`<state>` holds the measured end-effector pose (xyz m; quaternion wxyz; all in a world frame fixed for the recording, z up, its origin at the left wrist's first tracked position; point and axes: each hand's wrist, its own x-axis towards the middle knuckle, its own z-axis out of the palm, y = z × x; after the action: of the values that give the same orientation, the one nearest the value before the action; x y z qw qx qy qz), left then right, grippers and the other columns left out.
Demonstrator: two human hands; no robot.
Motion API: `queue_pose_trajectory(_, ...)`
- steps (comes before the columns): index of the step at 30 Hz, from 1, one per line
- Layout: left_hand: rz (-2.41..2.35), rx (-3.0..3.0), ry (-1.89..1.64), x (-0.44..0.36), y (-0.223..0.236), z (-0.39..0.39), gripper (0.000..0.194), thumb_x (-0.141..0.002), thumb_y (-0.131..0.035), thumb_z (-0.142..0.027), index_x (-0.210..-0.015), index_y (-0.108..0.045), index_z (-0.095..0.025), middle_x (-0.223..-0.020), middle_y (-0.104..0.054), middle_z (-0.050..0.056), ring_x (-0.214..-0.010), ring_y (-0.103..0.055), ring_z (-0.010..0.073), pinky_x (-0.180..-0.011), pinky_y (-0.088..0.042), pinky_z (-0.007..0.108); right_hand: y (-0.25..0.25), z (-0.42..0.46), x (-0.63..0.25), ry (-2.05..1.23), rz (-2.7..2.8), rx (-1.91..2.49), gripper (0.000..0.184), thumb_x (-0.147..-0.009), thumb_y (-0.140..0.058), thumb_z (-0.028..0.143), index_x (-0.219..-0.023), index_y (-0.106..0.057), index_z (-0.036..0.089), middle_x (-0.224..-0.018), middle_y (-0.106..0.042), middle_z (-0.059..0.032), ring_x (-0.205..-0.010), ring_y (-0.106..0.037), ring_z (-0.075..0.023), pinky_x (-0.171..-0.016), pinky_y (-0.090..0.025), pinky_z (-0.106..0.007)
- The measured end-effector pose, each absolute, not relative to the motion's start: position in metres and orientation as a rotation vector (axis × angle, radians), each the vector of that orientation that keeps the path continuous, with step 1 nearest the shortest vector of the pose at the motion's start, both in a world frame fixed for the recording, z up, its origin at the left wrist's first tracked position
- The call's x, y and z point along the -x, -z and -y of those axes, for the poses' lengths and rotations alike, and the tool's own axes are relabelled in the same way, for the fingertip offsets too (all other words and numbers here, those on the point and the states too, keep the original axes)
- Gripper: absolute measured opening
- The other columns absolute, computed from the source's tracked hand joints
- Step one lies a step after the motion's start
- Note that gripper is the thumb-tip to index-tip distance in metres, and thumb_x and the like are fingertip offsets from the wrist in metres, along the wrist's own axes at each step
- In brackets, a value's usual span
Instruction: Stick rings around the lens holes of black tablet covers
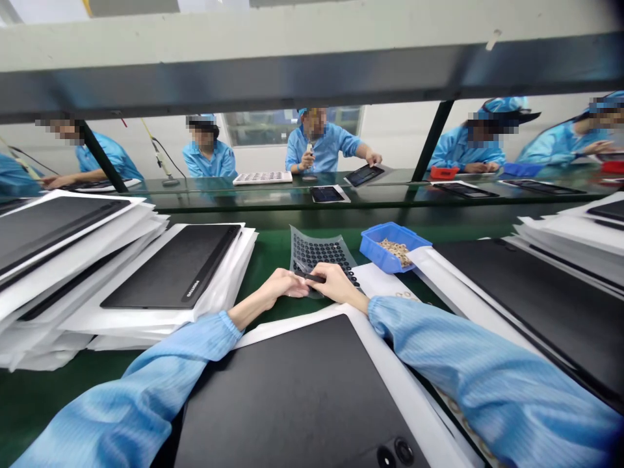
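Note:
My left hand (281, 289) and my right hand (336, 284) meet above the lower edge of a clear sheet (298, 245) carrying rows of black round pads (319, 255). A small black strip (314, 278) lies between them. My right fingers pinch it, while my left fingertips reach its other end; I cannot tell whether they grip it. Both blue sleeves run back over a black tablet (287, 396) lying on white packaging just below my arms.
A blue plastic bin (392, 246) of tan rings stands just beyond my right hand. Stacks of black tablets in white packaging (170, 273) rise on the left and right. A metal shelf crosses overhead, and several co-workers in blue smocks (316, 146) sit across the green bench.

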<state>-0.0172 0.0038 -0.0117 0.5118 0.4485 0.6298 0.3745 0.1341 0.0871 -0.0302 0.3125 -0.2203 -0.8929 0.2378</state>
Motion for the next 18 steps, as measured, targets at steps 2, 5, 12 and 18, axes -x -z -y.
queue_pose_trajectory(2,-1.524,-1.089,-0.891,0.017,0.013,-0.004,0.028,-0.091,-0.056,-0.031,-0.112,-0.057,-0.013,-0.110,-0.060,0.008,-0.093,-0.061,0.0188,-0.080,-0.053,0.038,0.029,-0.086,-0.134,-0.654,2.364,0.615,0.011,-0.075,-0.065,0.017,-0.065,-0.063,0.015,-0.068,-0.061,-0.0020,-0.063,-0.053,-0.0126,-0.060,-0.038,-0.024)
queue_pose_trajectory(5,-1.544,-1.111,-0.858,0.016,0.012,-0.005,0.029,-0.091,-0.056,-0.031,-0.114,-0.056,-0.014,-0.112,-0.059,0.008,-0.095,-0.061,0.0193,-0.080,-0.053,0.039,0.027,-0.086,-0.134,-0.691,2.368,0.667,0.010,-0.072,-0.065,0.015,-0.062,-0.061,0.015,-0.065,-0.059,-0.0007,-0.062,-0.050,-0.0121,-0.060,-0.036,-0.024)
queue_pose_trajectory(12,-1.667,-1.193,-0.649,0.017,0.003,-0.002,0.028,-0.092,-0.055,-0.033,-0.110,-0.057,-0.013,-0.105,-0.061,0.007,-0.087,-0.062,0.0169,-0.075,-0.054,0.035,0.021,-0.095,-0.142,-0.896,2.341,0.767,0.020,-0.077,-0.054,0.023,-0.059,-0.055,0.014,-0.054,-0.052,0.0016,-0.052,-0.044,-0.0093,-0.052,-0.031,-0.023)
queue_pose_trajectory(18,-1.829,-1.299,-0.340,0.022,-0.014,0.002,0.035,-0.086,-0.060,-0.044,-0.076,-0.061,-0.010,-0.065,-0.065,0.002,-0.055,-0.062,0.0120,-0.055,-0.051,0.025,-0.005,-0.093,-0.152,-1.145,2.350,0.771,0.021,-0.074,-0.054,0.029,-0.064,-0.059,0.011,-0.053,-0.050,0.0026,-0.046,-0.040,-0.0065,-0.046,-0.031,-0.021)
